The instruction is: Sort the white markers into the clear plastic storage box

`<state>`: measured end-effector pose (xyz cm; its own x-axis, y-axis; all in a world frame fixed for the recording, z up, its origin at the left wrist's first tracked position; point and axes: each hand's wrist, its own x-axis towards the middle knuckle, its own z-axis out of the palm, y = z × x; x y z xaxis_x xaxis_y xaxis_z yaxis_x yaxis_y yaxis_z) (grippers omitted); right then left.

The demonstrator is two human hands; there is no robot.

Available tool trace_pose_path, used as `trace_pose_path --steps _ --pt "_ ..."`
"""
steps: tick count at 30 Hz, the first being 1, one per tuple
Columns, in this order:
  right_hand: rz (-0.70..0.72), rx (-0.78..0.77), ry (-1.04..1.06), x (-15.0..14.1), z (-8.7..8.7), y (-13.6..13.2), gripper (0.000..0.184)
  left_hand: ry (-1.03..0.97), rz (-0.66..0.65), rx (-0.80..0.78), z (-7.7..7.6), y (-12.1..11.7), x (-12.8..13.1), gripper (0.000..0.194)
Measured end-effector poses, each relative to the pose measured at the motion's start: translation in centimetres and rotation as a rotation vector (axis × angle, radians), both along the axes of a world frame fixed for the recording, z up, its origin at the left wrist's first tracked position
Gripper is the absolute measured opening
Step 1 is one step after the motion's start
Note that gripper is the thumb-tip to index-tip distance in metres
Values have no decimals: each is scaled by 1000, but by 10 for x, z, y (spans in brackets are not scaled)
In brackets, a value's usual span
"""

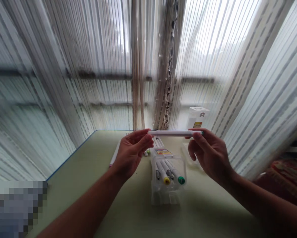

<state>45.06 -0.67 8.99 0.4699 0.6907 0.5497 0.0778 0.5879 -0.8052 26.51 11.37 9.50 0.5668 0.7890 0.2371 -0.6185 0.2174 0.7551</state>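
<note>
A white marker pen [171, 133] is held level above the table, stretched between both hands. My left hand [134, 150] pinches its left end between thumb and fingers. At the other end, where a bit of green shows, my right hand [209, 150] grips it the same way. Below the pen lies a clear plastic case [154, 195] with several white markers in it. Among these are a yellow-ended marker [166, 180] and a green-ended marker [181, 180]. Another white marker [115, 153] lies by my left wrist, partly hidden.
The pale green table [89, 168] has a blue edge. At its back right stands a clear plastic box [199, 115] with a yellow label. A translucent tray [188, 153] sits partly behind my right hand. Striped curtains [108, 49] hang behind the table.
</note>
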Motion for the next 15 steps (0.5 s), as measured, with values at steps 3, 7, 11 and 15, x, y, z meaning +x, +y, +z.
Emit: trace_pose_path --steps 3,7,11,15 --pt "52 -96 141 1 1 3 18 -25 -48 20 1 0 -1 29" --pt "106 -189 305 1 1 5 22 -14 -129 51 3 0 -4 29" --pt "160 -229 378 2 1 7 22 -7 -155 69 1 4 -6 23" --pt "202 -240 415 3 2 6 19 12 -174 106 -1 9 -8 22"
